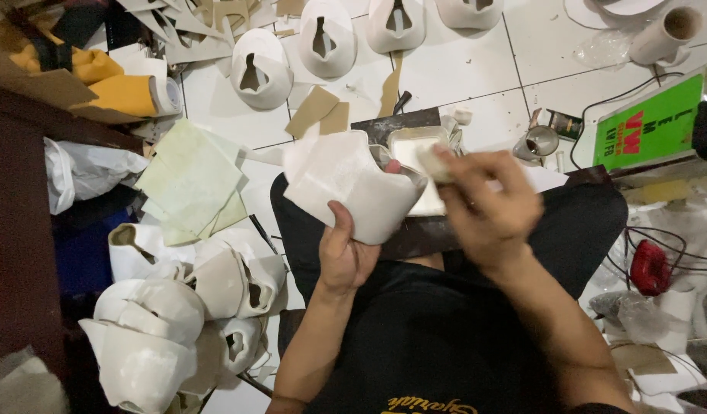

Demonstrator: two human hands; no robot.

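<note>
Bare white tiled floor (pixel 460 73) lies open on the far side, between the row of white shoe uppers (pixel 326 38) and the dark board on the lap (pixel 399 126). Left, a pile of white shoe uppers (pixel 177 307) blocks passage; right, black cables (pixel 660 238) and a green box (pixel 651 126) crowd the way.

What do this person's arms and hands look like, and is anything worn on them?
Both hands are bare: no gloves, rings or watch show on the left hand or the right hand. The forearms are uncovered, with no sleeve reaching them. The right hand is blurred, so fine detail there cannot be told. The person wears a black shirt.
</note>
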